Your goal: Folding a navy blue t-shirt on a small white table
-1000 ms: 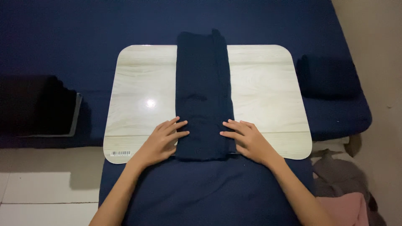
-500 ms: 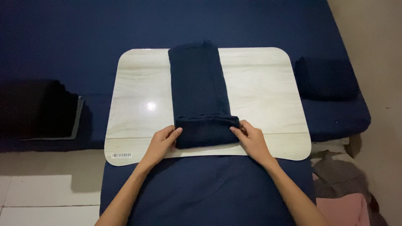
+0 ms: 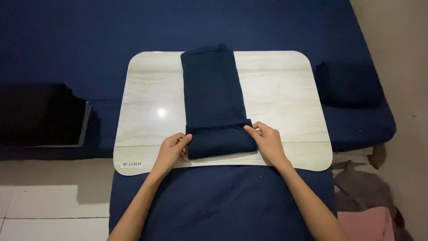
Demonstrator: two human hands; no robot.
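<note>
Pale wooden board on blue bedding: left hand and right hand pinch the navy cloth's rolled near end (by the board's near edge), fingers gripping each side, keeping it tight.

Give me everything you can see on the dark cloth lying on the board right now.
The navy cloth is a soft, knit-looking fabric folded into a long narrow strip, lying lengthwise down the middle of the pale wood-grain board. Its far end overhangs the board's far edge slightly. The near end is rolled or folded over. The left hand and right hand pinch that fold at either side.
</note>
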